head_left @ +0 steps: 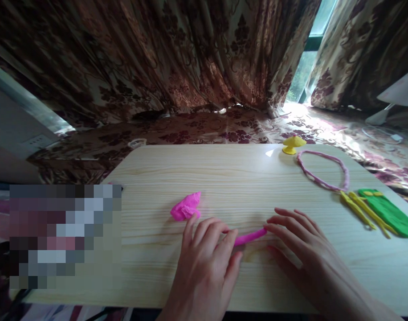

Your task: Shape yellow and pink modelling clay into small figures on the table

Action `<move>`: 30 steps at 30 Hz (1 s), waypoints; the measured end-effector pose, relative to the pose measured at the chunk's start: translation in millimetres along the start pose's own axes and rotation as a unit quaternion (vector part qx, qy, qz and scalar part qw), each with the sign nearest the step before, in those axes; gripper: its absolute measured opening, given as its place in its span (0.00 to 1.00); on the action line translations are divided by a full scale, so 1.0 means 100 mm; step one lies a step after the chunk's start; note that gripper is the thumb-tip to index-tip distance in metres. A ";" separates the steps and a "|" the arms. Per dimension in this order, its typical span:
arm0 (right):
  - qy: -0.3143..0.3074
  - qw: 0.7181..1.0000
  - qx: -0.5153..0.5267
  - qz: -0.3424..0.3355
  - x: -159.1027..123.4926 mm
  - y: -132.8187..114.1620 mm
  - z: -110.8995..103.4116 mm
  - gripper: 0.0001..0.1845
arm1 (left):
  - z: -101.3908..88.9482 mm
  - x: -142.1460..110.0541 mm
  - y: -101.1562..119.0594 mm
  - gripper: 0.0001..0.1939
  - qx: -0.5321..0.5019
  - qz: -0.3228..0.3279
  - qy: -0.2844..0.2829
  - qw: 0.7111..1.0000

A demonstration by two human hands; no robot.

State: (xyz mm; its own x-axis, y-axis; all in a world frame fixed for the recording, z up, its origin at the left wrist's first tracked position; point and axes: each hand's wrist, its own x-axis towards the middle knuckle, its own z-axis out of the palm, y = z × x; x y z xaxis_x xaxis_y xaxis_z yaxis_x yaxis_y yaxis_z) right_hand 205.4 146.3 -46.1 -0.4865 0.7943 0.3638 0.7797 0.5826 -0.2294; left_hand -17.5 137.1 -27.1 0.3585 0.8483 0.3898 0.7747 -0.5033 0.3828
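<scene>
A thin roll of bright pink modelling clay (250, 237) lies on the table between my hands. Over its left end rests my left hand (209, 258), palm down with fingers loosely bent and spread; that end is hidden beneath them. My right hand (306, 249) is open, its thumb apart from the fingers, with a fingertip at the roll's right end. Just beyond my left fingers sits a crumpled pink clay lump (185, 207), close to one fingertip.
Toward the right are a green clay slab (389, 214), yellow clay strips (361, 209) and a twisted pink clay ring (322, 183). A yellow mushroom-like clay piece (293, 145) stands by the wooden table's (224, 165) far edge. A blurred-out patch (65, 236) covers the left.
</scene>
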 end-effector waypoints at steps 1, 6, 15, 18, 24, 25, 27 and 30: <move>-0.003 1.000 0.002 0.005 0.01 0.00 0.01 0.20 | 0.03 0.03 0.01 0.10 -0.004 -0.002 -0.010 1.000; 0.007 1.000 0.015 0.017 0.01 -0.02 0.00 0.20 | 0.07 0.09 0.02 0.08 -0.015 -0.004 -0.008 1.000; 0.030 0.995 0.095 -0.006 0.03 -0.06 -0.07 0.16 | -0.01 0.05 0.05 0.09 -0.047 0.012 0.005 0.999; 0.029 0.995 0.095 -0.011 0.02 -0.05 -0.08 0.16 | 0.00 0.06 0.04 0.07 -0.050 0.018 -0.004 0.999; 0.018 0.996 0.086 -0.017 0.01 -0.11 -0.08 0.19 | -0.01 0.05 0.04 0.08 -0.047 0.026 0.007 0.999; 0.016 0.996 0.092 -0.016 0.02 -0.12 -0.08 0.19 | -0.01 0.04 0.05 0.08 -0.047 0.026 0.009 0.999; 0.006 0.994 0.108 -0.015 0.04 -0.15 -0.08 0.16 | -0.01 0.03 0.05 0.09 -0.048 0.023 0.010 0.999; 0.001 0.992 0.127 -0.022 0.06 -0.17 -0.09 0.14 | -0.01 0.02 0.06 0.09 -0.046 0.021 0.008 0.999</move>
State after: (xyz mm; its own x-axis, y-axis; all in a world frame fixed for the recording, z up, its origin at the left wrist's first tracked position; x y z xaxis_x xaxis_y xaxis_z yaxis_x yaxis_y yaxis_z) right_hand 193.0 139.5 -32.4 -0.5162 0.7671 0.3809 0.6332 0.6413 -0.4334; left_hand -13.3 135.6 -23.0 0.3808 0.8233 0.4210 0.7077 -0.5525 0.4403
